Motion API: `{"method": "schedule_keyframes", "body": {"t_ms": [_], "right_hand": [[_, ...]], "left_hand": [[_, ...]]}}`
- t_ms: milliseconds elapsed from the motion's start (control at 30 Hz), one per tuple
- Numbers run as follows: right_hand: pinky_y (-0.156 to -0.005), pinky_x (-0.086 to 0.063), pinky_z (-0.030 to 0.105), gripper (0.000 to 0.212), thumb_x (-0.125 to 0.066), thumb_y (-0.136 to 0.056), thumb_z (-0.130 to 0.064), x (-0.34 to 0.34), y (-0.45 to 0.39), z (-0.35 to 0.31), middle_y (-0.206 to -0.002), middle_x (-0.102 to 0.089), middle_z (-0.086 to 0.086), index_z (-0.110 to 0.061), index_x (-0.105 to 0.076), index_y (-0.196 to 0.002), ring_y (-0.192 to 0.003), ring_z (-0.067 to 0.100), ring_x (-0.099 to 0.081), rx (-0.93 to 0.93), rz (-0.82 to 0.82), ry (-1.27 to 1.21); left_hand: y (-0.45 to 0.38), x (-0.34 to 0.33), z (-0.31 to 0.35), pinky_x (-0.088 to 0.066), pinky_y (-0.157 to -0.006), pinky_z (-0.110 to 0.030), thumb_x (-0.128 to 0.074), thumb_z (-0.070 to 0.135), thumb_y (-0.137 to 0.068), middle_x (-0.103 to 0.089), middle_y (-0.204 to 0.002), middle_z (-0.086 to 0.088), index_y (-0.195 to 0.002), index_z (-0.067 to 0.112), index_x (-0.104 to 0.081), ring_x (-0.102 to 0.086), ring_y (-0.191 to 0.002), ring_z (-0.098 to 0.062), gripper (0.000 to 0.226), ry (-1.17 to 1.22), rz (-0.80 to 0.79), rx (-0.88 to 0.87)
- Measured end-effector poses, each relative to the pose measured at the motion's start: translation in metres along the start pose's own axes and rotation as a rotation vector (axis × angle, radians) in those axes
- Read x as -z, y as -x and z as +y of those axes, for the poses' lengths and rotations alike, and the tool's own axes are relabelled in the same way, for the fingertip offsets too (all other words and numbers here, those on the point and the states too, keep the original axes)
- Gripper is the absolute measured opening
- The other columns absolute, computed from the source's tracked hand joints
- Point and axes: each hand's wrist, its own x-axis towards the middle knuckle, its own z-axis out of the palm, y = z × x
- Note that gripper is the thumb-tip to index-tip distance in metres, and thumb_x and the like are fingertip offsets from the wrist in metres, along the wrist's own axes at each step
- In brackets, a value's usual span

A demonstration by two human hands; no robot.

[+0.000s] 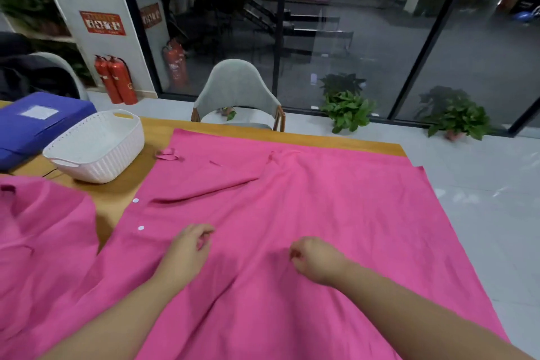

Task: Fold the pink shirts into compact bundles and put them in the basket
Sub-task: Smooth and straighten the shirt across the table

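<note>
Both hands (pixel 248 254) are resting curled on the shirt (pixel 292 213), possibly pinching it; soft, limp cloth, best gripped at edges.
</note>
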Motion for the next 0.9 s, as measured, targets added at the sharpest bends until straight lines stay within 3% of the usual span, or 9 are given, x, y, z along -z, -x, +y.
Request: {"method": "schedule_keyframes", "body": {"t_ms": [67, 100, 300, 367, 500, 633, 700, 767, 900], "right_hand": [[-0.095, -0.035, 0.027, 0.063, -0.019, -0.077, -0.039, -0.004, -0.017, -0.007, -0.115, -0.06, 0.011, -0.012, -0.062, -0.114, -0.111, 0.026, -0.052, 0.027, 0.071, -0.021], [-0.097, -0.034, 0.027, 0.07, -0.014, -0.071, -0.041, -0.009, -0.026, -0.009, -0.114, -0.059, 0.01, -0.012, -0.061, -0.114, -0.112, 0.026, -0.051, 0.015, 0.086, -0.034], [-0.092, -0.042, 0.031, 0.05, -0.026, -0.08, -0.033, -0.03, -0.079, -0.037, -0.102, -0.06, 0.007, -0.01, -0.065, -0.101, -0.101, 0.026, -0.054, -0.035, 0.246, -0.108], [-0.089, -0.044, 0.032, 0.047, -0.029, -0.081, -0.031, -0.03, -0.099, -0.048, -0.098, -0.061, 0.007, -0.009, -0.066, -0.098, -0.096, 0.027, -0.056, -0.034, 0.292, -0.127], [-0.095, -0.04, 0.03, 0.066, -0.014, -0.072, -0.041, -0.025, -0.146, -0.065, -0.102, -0.06, 0.005, -0.012, -0.065, -0.101, -0.1, 0.024, -0.053, -0.041, 0.262, -0.137], [-0.078, -0.038, 0.027, 0.039, -0.031, -0.079, -0.028, -0.011, -0.193, -0.074, -0.081, -0.062, 0.007, -0.01, -0.066, -0.08, -0.079, 0.031, -0.059, -0.073, 0.381, -0.159], [-0.083, -0.043, 0.033, 0.034, -0.037, -0.084, -0.024, 0.001, -0.214, -0.077, -0.089, -0.064, 0.008, -0.009, -0.067, -0.088, -0.087, 0.032, -0.06, -0.081, 0.395, -0.133], [-0.094, -0.042, 0.037, 0.029, -0.046, -0.091, -0.022, 0.012, -0.234, -0.077, -0.111, -0.063, 0.009, -0.009, -0.062, -0.111, -0.108, 0.03, -0.055, -0.12, 0.373, -0.097], [-0.099, -0.039, 0.036, 0.045, -0.053, -0.094, -0.032, 0.017, -0.266, -0.074, -0.128, -0.054, 0.011, -0.01, -0.045, -0.133, -0.121, 0.028, -0.048, -0.227, 0.262, -0.041]], "left_hand": [[-0.024, 0.007, -0.014, -0.044, -0.094, -0.042, -0.065, 0.0, -0.082, -0.063, -0.104, -0.012, -0.106, 0.008, -0.066, -0.059, -0.1, -0.03, 0.025, -0.151, 0.056, 0.094], [-0.035, 0.012, -0.02, -0.041, -0.097, -0.042, -0.065, 0.005, -0.084, -0.061, -0.111, -0.015, -0.112, 0.004, -0.063, -0.056, -0.107, -0.035, 0.028, -0.229, 0.043, 0.13], [-0.102, 0.049, -0.068, -0.033, -0.104, -0.041, -0.052, 0.017, -0.094, -0.052, -0.13, -0.016, -0.128, 0.005, -0.051, -0.043, -0.124, -0.033, 0.036, -0.383, 0.004, 0.283], [-0.127, 0.061, -0.087, -0.033, -0.104, -0.04, -0.048, 0.013, -0.095, -0.053, -0.13, -0.015, -0.127, 0.006, -0.052, -0.044, -0.124, -0.032, 0.034, -0.41, -0.006, 0.251], [-0.173, 0.067, -0.103, -0.032, -0.105, -0.034, -0.039, 0.009, -0.099, -0.052, -0.135, -0.013, -0.132, 0.006, -0.05, -0.047, -0.126, -0.027, 0.035, -0.299, -0.121, 0.125], [-0.209, 0.053, -0.107, -0.03, -0.11, -0.032, -0.032, 0.004, -0.1, -0.046, -0.142, -0.01, -0.138, 0.008, -0.045, -0.043, -0.13, -0.024, 0.04, -0.204, -0.244, 0.039], [-0.222, 0.046, -0.111, -0.025, -0.114, -0.032, -0.031, -0.001, -0.098, -0.04, -0.147, -0.009, -0.141, 0.009, -0.042, -0.036, -0.136, -0.021, 0.045, -0.181, -0.275, -0.004], [-0.235, 0.045, -0.118, -0.016, -0.118, -0.033, -0.028, 0.0, -0.099, -0.029, -0.154, -0.006, -0.145, 0.013, -0.037, -0.023, -0.143, -0.018, 0.049, -0.218, -0.308, -0.081], [-0.255, 0.066, -0.151, -0.009, -0.119, -0.042, -0.026, 0.029, -0.103, -0.015, -0.159, -0.001, -0.15, 0.023, -0.024, -0.011, -0.146, -0.018, 0.047, -0.526, -0.194, -0.035]]}}
